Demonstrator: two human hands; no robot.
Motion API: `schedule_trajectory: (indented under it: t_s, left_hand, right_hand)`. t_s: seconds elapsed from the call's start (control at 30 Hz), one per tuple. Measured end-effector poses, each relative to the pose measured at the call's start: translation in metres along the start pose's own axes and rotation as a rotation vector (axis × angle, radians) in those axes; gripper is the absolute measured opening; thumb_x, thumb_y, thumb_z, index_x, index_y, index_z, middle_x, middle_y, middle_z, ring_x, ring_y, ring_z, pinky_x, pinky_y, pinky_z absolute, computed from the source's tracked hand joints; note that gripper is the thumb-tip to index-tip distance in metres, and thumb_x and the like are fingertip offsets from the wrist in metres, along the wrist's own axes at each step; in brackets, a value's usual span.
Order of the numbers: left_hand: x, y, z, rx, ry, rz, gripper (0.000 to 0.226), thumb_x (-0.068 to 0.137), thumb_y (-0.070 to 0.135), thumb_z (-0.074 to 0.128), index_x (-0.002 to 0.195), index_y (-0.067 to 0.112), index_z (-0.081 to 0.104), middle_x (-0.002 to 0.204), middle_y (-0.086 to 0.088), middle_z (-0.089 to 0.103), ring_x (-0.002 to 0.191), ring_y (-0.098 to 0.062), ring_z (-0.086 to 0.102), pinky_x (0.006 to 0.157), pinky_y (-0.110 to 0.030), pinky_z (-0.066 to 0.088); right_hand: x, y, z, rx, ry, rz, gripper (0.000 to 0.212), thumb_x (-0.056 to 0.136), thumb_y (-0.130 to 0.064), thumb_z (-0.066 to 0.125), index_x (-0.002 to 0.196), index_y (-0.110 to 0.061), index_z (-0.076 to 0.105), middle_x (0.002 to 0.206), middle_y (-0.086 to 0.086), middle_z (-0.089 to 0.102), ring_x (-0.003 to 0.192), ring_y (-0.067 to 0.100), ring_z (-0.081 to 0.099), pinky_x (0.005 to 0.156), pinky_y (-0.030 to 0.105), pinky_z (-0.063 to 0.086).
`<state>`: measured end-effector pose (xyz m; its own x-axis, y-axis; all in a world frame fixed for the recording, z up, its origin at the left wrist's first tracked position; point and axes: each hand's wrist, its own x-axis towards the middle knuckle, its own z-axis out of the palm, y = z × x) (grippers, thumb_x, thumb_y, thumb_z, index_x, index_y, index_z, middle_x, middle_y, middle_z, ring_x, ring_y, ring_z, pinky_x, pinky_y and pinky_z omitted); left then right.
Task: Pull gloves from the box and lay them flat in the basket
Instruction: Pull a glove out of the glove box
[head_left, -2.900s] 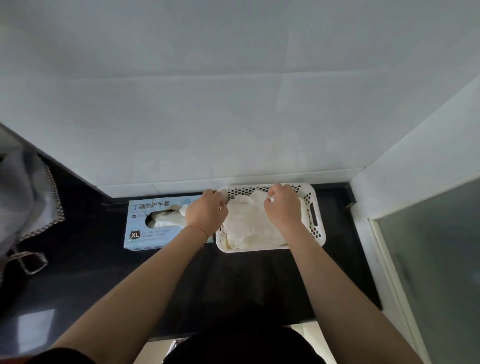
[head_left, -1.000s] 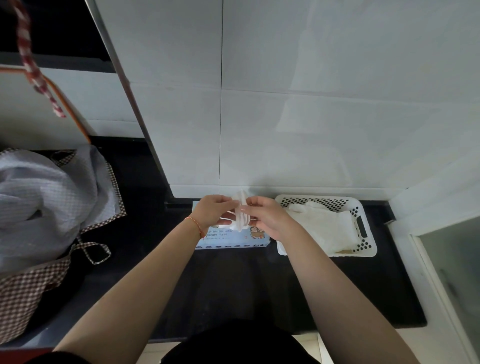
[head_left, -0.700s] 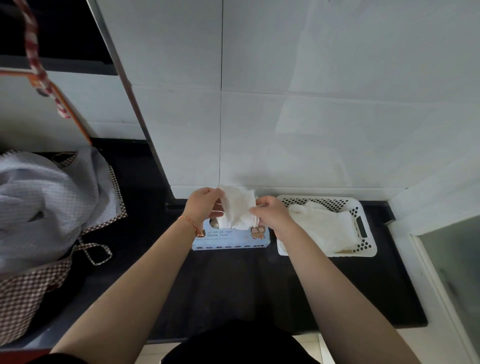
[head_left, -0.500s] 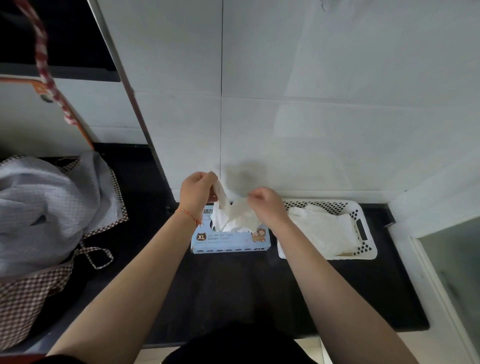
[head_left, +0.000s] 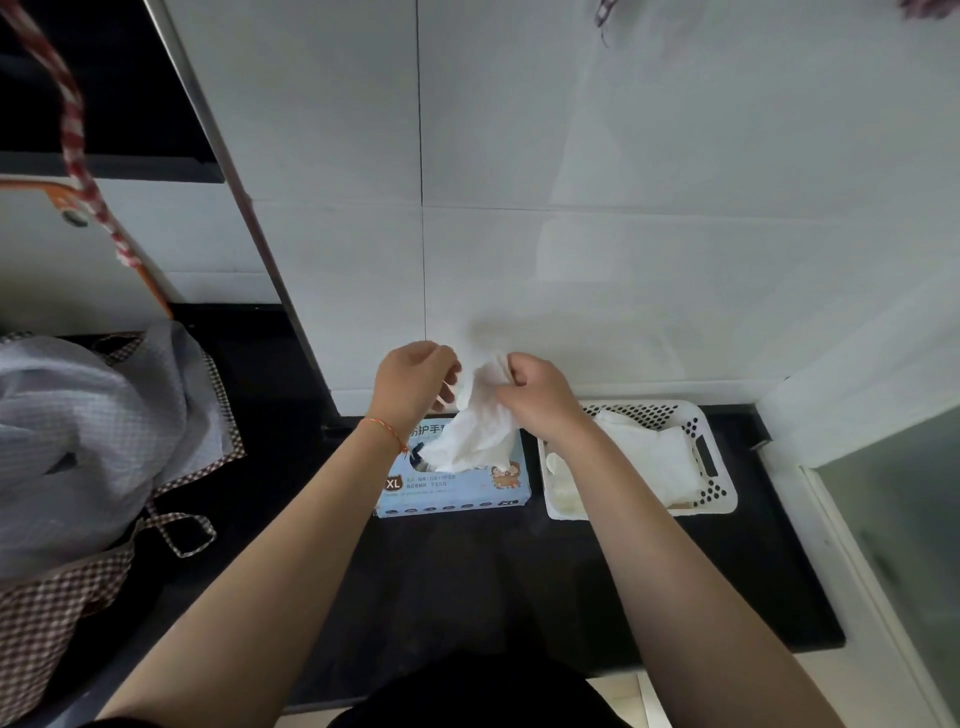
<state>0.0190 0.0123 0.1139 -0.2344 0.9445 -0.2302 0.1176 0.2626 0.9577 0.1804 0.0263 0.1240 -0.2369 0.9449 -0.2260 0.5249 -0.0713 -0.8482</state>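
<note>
Between both hands, a glove (head_left: 475, 426) hangs over the box (head_left: 452, 491).
Left hand (head_left: 413, 384) and right hand (head_left: 535, 392) pinch its top; the basket (head_left: 719, 499) sits beside the right hand, nearer it.

glove (head_left: 475, 431): white | box (head_left: 457, 493): pale blue, dark print, black XL mark | basket (head_left: 719, 486): white, dotted with round holes | gloves in basket (head_left: 649, 457): white | desk (head_left: 467, 571): black | wrist cord (head_left: 384, 434): orange-red | cloth (head_left: 78, 441): grey, brown-and-white check trim | wall tiles (head_left: 623, 208): white
</note>
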Motion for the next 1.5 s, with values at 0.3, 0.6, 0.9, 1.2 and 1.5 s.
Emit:
schedule_trajectory:
  t_s: [0.3, 0.6, 0.9, 1.2, 1.5]
  left_hand:
    - [0.010, 0.000, 0.032, 0.322, -0.414, 0.163, 0.016, 0.081, 0.024, 0.077, 0.091, 0.014, 0.068, 0.105, 0.001, 0.067, 0.102, -0.010, 0.059, 0.078, -0.018, 0.042]
    - [0.010, -0.011, 0.072, 0.550, -0.454, 0.130, 0.038, 0.083, 0.031, 0.073, 0.065, 0.001, 0.058, 0.062, -0.001, 0.044, 0.060, -0.015, 0.037, 0.059, -0.026, 0.030]
    - [0.018, -0.009, 0.098, -0.064, -0.512, -0.074, 0.030, 0.088, 0.018, 0.055, 0.097, -0.009, 0.064, 0.089, -0.016, 0.070, 0.080, -0.023, 0.069, 0.082, -0.028, 0.054]
    - [0.044, -0.044, 0.180, 0.335, -0.390, -0.294, 0.012, 0.091, 0.016, 0.057, 0.082, 0.010, 0.059, 0.074, -0.002, 0.056, 0.062, -0.016, 0.046, 0.051, -0.020, 0.035]
    - [0.056, -0.069, 0.238, 0.737, -0.268, -0.180, 0.025, 0.089, 0.048, 0.057, 0.090, 0.024, 0.066, 0.087, 0.006, 0.066, 0.085, -0.018, 0.059, 0.075, -0.028, 0.040]
  right_hand:
    - [-0.012, -0.001, -0.037, 0.028, 0.105, -0.024, 0.027, 0.081, -0.011, 0.055, 0.060, -0.019, 0.038, 0.053, -0.011, 0.029, 0.051, 0.009, 0.028, 0.049, 0.025, 0.023]
    - [-0.015, 0.025, -0.080, 0.117, 0.437, -0.038, 0.022, 0.085, -0.013, 0.054, 0.064, -0.017, 0.047, 0.058, -0.011, 0.040, 0.052, 0.004, 0.035, 0.047, 0.012, 0.027]
    - [-0.011, 0.070, -0.142, 0.191, 0.292, 0.352, 0.025, 0.089, -0.019, 0.053, 0.065, -0.017, 0.047, 0.062, -0.004, 0.036, 0.056, 0.016, 0.032, 0.054, 0.028, 0.023]
    - [-0.005, 0.170, -0.163, 0.277, 0.105, 0.662, 0.016, 0.086, -0.002, 0.048, 0.094, -0.003, 0.062, 0.084, 0.010, 0.056, 0.079, 0.027, 0.061, 0.067, 0.036, 0.056]
    - [0.004, 0.226, -0.188, 0.019, 0.113, 0.492, 0.011, 0.085, -0.004, 0.048, 0.075, -0.010, 0.048, 0.068, 0.007, 0.036, 0.065, 0.021, 0.035, 0.058, 0.032, 0.028]
